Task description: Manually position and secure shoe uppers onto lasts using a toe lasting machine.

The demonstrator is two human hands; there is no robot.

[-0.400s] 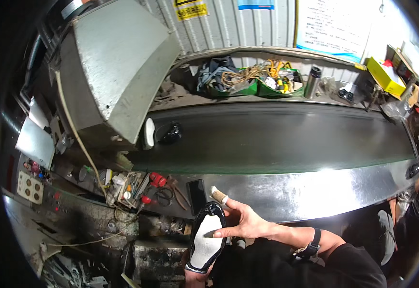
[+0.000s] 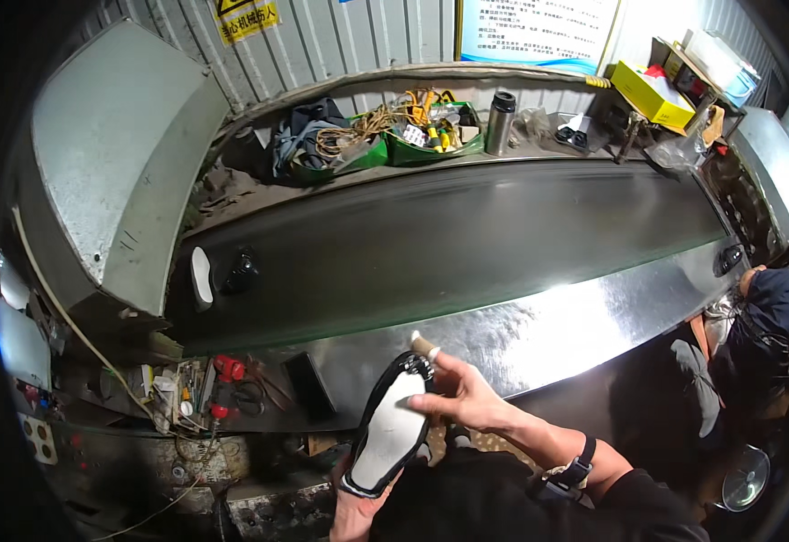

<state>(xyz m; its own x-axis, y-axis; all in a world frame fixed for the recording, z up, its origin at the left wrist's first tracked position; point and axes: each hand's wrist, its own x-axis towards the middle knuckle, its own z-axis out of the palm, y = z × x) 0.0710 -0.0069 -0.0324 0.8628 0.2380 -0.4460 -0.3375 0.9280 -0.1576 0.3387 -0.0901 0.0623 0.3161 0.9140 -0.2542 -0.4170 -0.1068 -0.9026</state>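
A black shoe upper (image 2: 389, 432) with a white insole board on its underside is held bottom up, toe pointing away from me. My left hand (image 2: 353, 515) grips it from below at the heel; most of its fingers are hidden behind the shoe. At the toe end, my right hand (image 2: 468, 396) is closed on the right edge, its thumb lying on the white board. One of that hand's fingers is wrapped in tan and white tape and sticks out past the toe.
A dark conveyor belt (image 2: 466, 244) carries a white-bottomed shoe piece (image 2: 201, 276) and a black one (image 2: 240, 269). Along its near side runs a shiny metal ledge (image 2: 448, 348) with a phone (image 2: 308, 382) and pliers (image 2: 270, 383). Another person (image 2: 774, 316) sits at the right.
The whole view has turned, so the belt and bins appear farther left and the person at the right shows more. Both hands still hold the shoe upper, which leans slightly more to the right.
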